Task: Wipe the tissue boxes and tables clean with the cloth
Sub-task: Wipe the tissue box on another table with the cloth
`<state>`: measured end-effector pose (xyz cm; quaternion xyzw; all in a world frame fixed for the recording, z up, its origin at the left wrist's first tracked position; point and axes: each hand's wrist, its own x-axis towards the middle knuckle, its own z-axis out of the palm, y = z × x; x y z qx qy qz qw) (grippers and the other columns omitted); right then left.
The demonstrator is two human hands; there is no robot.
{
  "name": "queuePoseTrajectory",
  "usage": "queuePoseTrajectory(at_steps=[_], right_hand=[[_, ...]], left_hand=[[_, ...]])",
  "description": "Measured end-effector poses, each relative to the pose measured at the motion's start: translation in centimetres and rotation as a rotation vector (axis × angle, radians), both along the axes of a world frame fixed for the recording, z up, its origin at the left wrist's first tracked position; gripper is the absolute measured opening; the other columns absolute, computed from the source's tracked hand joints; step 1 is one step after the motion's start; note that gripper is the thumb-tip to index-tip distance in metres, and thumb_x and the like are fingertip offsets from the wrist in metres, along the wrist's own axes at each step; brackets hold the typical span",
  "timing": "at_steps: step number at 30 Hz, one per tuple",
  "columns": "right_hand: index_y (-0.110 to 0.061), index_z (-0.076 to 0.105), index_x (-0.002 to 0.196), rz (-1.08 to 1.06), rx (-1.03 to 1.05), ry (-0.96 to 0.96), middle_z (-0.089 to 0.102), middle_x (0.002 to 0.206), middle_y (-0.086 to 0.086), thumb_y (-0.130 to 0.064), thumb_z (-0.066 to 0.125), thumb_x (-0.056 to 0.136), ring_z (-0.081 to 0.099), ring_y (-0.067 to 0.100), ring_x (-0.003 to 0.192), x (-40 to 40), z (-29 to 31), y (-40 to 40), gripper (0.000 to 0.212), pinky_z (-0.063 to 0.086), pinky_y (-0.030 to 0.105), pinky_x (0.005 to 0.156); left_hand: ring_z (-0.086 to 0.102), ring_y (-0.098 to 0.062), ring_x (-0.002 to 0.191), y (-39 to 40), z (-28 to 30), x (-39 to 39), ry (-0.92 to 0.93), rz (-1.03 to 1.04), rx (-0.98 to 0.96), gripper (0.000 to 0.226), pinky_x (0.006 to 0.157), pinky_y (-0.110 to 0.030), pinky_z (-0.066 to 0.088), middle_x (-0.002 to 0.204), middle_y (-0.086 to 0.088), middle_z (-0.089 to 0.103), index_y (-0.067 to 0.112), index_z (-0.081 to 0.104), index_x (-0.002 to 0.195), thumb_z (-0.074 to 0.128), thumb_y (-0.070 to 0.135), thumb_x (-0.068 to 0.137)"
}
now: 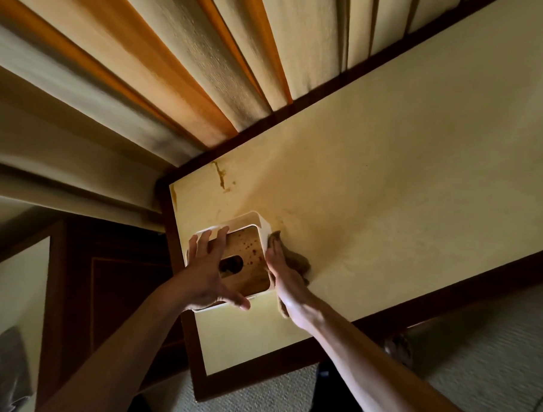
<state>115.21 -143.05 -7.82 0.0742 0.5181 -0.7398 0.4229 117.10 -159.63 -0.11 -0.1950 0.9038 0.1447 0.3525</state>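
A white tissue box (249, 234) with a speckled wooden lid and an oval slot stands near the left end of the cream table (387, 169). My left hand (209, 271) lies spread over the box, fingers on its far rim and thumb at its near edge. My right hand (282, 274) presses a brown cloth (297, 260) flat against the box's right side, fingers straight. Part of the cloth is hidden under that hand. A brown stain (220, 177) marks the table beyond the box.
Cream and orange curtains (165, 86) hang right behind the table's dark wooden rim. A second cream-topped table (16, 295) sits at the left with a grey bundle on it. Pale carpet (488, 352) lies below, with a dark cabinet panel between the tables.
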Motion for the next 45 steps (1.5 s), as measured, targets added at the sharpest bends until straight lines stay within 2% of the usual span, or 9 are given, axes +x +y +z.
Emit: queuePoseTrajectory(at_steps=[7, 13, 18, 24, 27, 33, 37, 41, 45], right_hand=[[-0.043, 0.019, 0.151, 0.085, -0.006, -0.05, 0.039, 0.152, -0.001, -0.087, 0.056, 0.063, 0.043, 0.019, 0.134, -3.4, -1.0, -1.6, 0.105, 0.035, 0.05, 0.113], [-0.051, 0.008, 0.149, 0.116, -0.019, 0.116, 0.037, 0.149, 0.007, -0.062, 0.045, 0.092, 0.038, 0.033, 0.137, -5.4, 1.6, -1.9, 0.069, 0.035, 0.056, 0.111], [-0.023, 0.009, 0.156, 0.072, 0.034, 0.409, 0.006, 0.163, -0.007, -0.025, 0.036, 0.106, 0.007, 0.007, 0.148, -3.6, 2.9, -1.1, 0.056, 0.009, 0.032, 0.122], [-0.042, 0.014, 0.151, 0.013, -0.133, 0.286, 0.031, 0.154, -0.003, -0.028, 0.034, 0.106, 0.041, 0.007, 0.136, -1.0, 2.8, 0.4, 0.051, 0.046, 0.035, 0.106], [-0.034, 0.004, 0.155, -0.005, -0.176, 0.274, 0.025, 0.154, -0.008, -0.018, 0.032, 0.107, 0.041, -0.019, 0.122, 0.3, 2.7, 1.1, 0.058, 0.043, 0.007, 0.091], [-0.041, 0.004, 0.154, -0.025, -0.123, 0.217, 0.013, 0.157, -0.023, -0.041, 0.035, 0.104, 0.025, -0.003, 0.142, 2.4, 1.3, 0.7, 0.059, 0.029, 0.009, 0.107], [-0.044, 0.005, 0.15, -0.011, -0.076, 0.133, 0.014, 0.144, -0.034, -0.037, 0.03, 0.105, 0.034, -0.016, 0.125, 2.3, 0.4, 0.4, 0.052, 0.031, -0.006, 0.085], [-0.042, 0.007, 0.152, -0.003, -0.116, 0.009, 0.015, 0.158, -0.016, -0.049, 0.041, 0.095, 0.032, -0.004, 0.132, 0.6, -0.1, 0.2, 0.066, 0.026, 0.032, 0.117], [-0.031, 0.032, 0.149, -0.031, -0.2, -0.135, 0.06, 0.127, -0.009, -0.034, 0.058, 0.094, 0.061, -0.002, 0.108, -2.2, -0.6, 0.0, 0.061, 0.05, 0.033, 0.096]], left_hand=[[-0.034, -0.024, 0.146, 0.2, 0.1, 0.0, -0.006, 0.013, 0.005, 0.155, 0.121, -0.06, 0.011, 0.159, 0.01, -0.03, 0.042, -0.02, 0.152, 0.094, 0.056, 0.048], [-0.038, -0.024, 0.144, 0.2, 0.2, -0.1, -0.038, 0.012, 0.002, 0.156, 0.119, -0.063, 0.008, 0.159, 0.01, -0.035, 0.043, -0.024, 0.151, 0.091, 0.06, 0.047], [-0.039, -0.025, 0.143, 0.3, 0.3, -0.1, -0.043, 0.002, -0.009, 0.155, 0.118, -0.063, 0.008, 0.158, 0.01, -0.036, 0.043, -0.026, 0.15, 0.091, 0.059, 0.049], [-0.039, -0.026, 0.143, 0.4, 0.3, -0.2, -0.053, -0.01, -0.011, 0.155, 0.12, -0.062, 0.01, 0.158, 0.008, -0.037, 0.04, -0.027, 0.15, 0.091, 0.059, 0.051], [-0.039, -0.025, 0.143, 0.4, 0.3, -0.1, -0.044, -0.001, -0.007, 0.156, 0.119, -0.063, 0.012, 0.158, 0.008, -0.035, 0.042, -0.027, 0.15, 0.091, 0.06, 0.049], [-0.038, -0.024, 0.143, 0.4, 0.3, -0.1, -0.042, 0.011, -0.007, 0.157, 0.118, -0.066, 0.013, 0.158, 0.008, -0.034, 0.044, -0.027, 0.149, 0.092, 0.06, 0.047], [-0.038, -0.023, 0.143, 0.4, 0.2, 0.0, -0.037, 0.014, -0.007, 0.157, 0.118, -0.065, 0.014, 0.157, 0.01, -0.034, 0.043, -0.025, 0.15, 0.092, 0.06, 0.047], [-0.038, -0.023, 0.144, 0.2, 0.1, 0.1, -0.031, 0.013, 0.004, 0.156, 0.119, -0.064, 0.013, 0.157, 0.012, -0.033, 0.043, -0.023, 0.151, 0.092, 0.059, 0.048], [-0.038, -0.024, 0.144, 0.0, -0.2, 0.1, -0.029, 0.011, 0.009, 0.155, 0.118, -0.066, 0.012, 0.157, 0.012, -0.033, 0.044, -0.023, 0.15, 0.091, 0.062, 0.047]])
